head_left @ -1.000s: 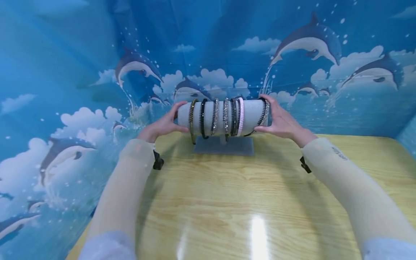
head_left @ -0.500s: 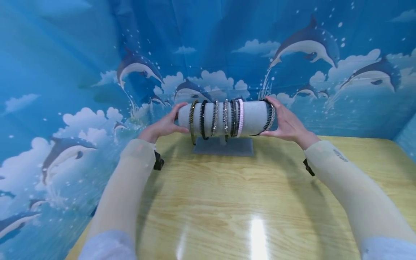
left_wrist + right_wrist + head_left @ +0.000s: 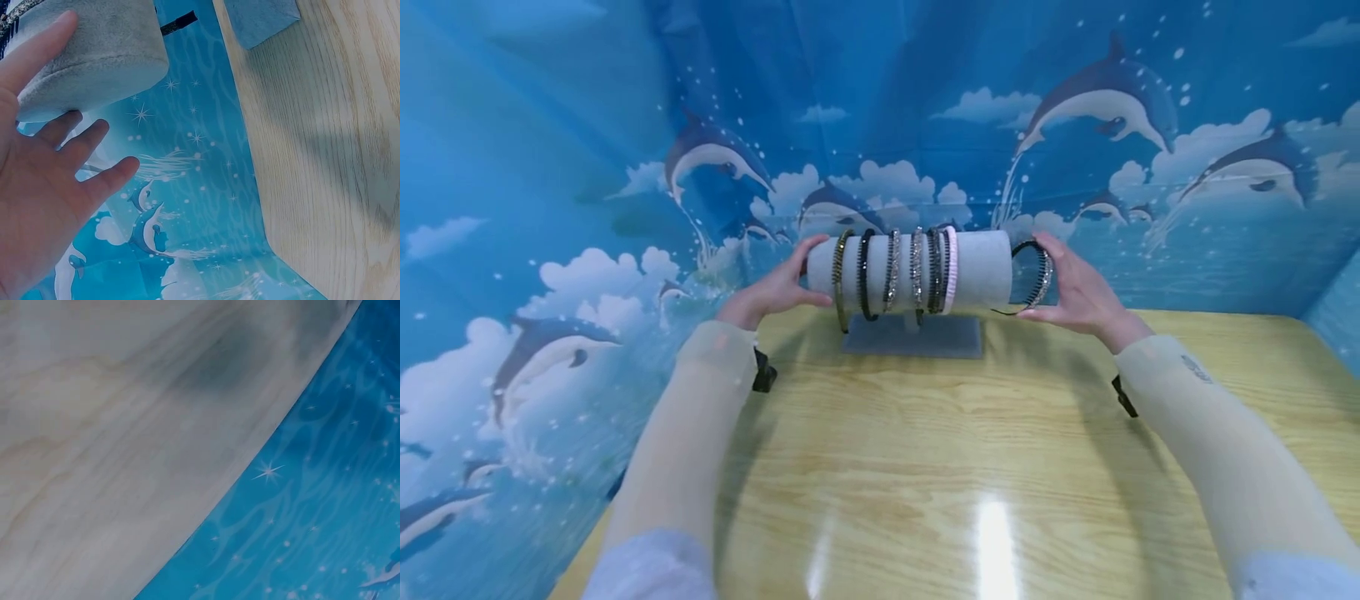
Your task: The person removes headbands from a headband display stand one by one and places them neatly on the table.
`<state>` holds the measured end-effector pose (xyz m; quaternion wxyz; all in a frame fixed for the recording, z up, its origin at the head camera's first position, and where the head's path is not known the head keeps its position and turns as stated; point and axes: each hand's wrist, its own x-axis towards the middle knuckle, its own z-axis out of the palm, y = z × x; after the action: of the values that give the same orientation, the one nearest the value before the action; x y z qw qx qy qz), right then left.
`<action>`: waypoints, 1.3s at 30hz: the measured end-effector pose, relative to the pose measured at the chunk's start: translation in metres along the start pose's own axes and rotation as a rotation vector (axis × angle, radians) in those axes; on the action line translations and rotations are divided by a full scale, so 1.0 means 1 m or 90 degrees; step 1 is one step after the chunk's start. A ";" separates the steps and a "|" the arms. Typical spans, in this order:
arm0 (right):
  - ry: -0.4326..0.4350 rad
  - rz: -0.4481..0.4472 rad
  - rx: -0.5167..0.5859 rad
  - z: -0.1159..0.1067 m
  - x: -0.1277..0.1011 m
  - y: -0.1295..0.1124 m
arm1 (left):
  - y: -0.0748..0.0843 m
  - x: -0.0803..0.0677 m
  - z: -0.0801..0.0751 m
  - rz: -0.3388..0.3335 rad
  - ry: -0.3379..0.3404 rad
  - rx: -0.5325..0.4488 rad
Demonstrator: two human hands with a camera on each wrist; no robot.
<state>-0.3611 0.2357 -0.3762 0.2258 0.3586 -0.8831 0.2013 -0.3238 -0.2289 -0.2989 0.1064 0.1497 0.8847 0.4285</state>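
A grey velvety headband stand holds several headbands side by side on its horizontal roll. Among them are a dark gold one, a black one, glittery silver ones and a pale pink one. My left hand holds the roll's left end between thumb and fingers; in the left wrist view one digit lies on the roll and other fingers are spread at its end. Just off the right end, my right hand grips a black toothed headband with sparkling trim. The right wrist view misses this hand.
The stand's flat grey base rests on a wood-grain table. Close behind rises a blue dolphin-print backdrop, which also covers the left side. A small black device sits at my left wrist.
My right hand has moved right, drawing the toothed headband off the roll's right end. The left hand and the other headbands have stayed in place.
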 end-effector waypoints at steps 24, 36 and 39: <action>-0.027 0.236 0.136 -0.035 -0.056 -0.032 | -0.007 0.001 0.004 0.024 0.007 -0.025; -0.026 0.182 0.004 -0.027 -0.051 -0.025 | -0.004 0.000 0.003 0.020 0.007 -0.020; -0.045 0.198 -0.018 -0.021 -0.053 -0.022 | -0.004 -0.001 0.004 0.014 0.004 -0.026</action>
<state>-0.3059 0.2603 -0.3834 0.1658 0.2213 -0.9381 0.2085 -0.3221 -0.2290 -0.3043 0.1017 0.1562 0.8744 0.4479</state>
